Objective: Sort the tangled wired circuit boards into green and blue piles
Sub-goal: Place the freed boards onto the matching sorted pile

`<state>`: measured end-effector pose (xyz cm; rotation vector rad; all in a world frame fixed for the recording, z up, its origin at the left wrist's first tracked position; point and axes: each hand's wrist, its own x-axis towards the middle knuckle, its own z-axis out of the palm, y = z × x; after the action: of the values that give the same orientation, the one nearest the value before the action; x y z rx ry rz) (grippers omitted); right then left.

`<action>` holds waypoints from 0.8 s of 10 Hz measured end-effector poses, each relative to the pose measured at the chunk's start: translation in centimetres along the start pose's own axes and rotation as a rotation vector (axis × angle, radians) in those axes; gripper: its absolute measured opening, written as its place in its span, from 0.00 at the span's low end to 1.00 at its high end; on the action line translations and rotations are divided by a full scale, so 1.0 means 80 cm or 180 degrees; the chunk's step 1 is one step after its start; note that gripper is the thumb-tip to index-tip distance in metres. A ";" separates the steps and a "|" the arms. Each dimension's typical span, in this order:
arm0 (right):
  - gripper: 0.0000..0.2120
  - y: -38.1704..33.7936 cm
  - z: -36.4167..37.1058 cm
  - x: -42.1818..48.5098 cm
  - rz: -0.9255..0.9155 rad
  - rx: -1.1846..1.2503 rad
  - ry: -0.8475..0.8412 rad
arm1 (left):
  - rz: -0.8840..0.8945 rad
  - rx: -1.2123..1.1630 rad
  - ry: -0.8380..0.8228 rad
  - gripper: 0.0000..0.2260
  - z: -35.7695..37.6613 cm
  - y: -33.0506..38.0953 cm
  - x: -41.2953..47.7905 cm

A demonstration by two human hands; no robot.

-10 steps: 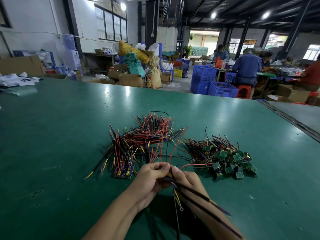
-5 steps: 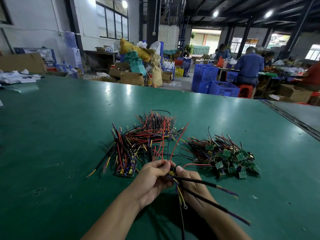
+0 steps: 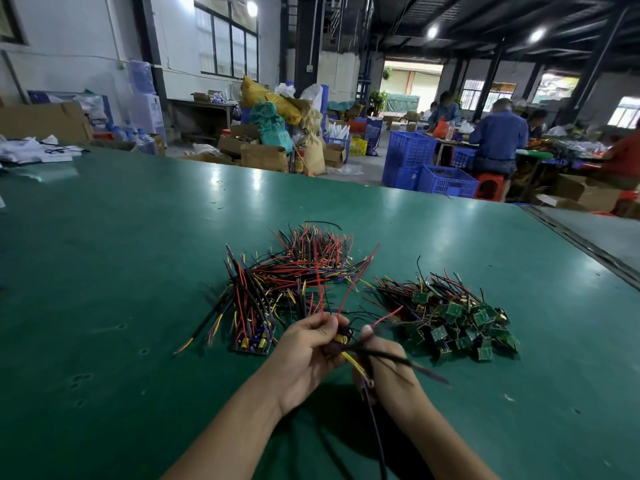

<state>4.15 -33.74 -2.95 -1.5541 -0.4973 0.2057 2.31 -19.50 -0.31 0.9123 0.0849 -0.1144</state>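
Two hands are shown in the head view, held close together above the near middle of the green work surface (image 3: 104,306). A small wired circuit board (image 3: 343,338) is held between them. A yellow capacitor is visible on it, but the board colour cannot be told because of blur and the fingers over it.

The left hand (image 3: 304,355) is curled round the left side of the board. Thin red wires are pinched at its fingertips and stand up toward the far side. The right hand (image 3: 389,372) is curled round the right side of the board, with its thumb raised just beside it. Black and purple leads (image 3: 408,363) cross this hand and run out to the right, and one black lead hangs down toward the near edge.

Three groups are laid on the surface beyond the hands:
- The tangled heap (image 3: 311,268) of red, black, yellow and purple wires lies at the centre, on the far side of the hands.
- The blue pile (image 3: 252,341) lies just left of the left hand, with its wires fanned toward the far left.
- The green pile (image 3: 464,327) lies to the right of the right hand, apart from it, with many small green boards facing up.

Past the far edge of the surface, blue plastic crates (image 3: 446,181) and cardboard boxes (image 3: 263,155) are stacked on the floor. A seated person (image 3: 498,136) in a blue shirt is seen at another table at far right.
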 end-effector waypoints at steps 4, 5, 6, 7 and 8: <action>0.23 0.007 -0.016 0.005 -0.0427 -0.0261 0.1212 | 0.1186 -0.0578 0.1190 0.04 -0.032 0.027 0.009; 0.17 0.006 -0.016 0.005 -0.0337 -0.0620 0.1170 | 0.1442 -0.0871 0.1395 0.04 -0.039 0.040 0.008; 0.18 0.014 -0.016 0.009 -0.0173 -0.1713 0.0882 | 0.1505 -0.0926 0.1502 0.06 -0.042 0.044 0.006; 0.19 0.023 -0.018 0.012 0.0098 -0.2949 0.0665 | 0.1495 -0.0903 0.1481 0.05 -0.040 0.041 0.005; 0.23 0.025 -0.018 0.010 0.0388 -0.3495 0.0719 | 0.1446 -0.0801 0.1390 0.05 -0.038 0.038 0.005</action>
<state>5.88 -34.65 -4.68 -2.6420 -0.3353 -0.1998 3.05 -15.29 0.19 0.6729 0.2879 0.5103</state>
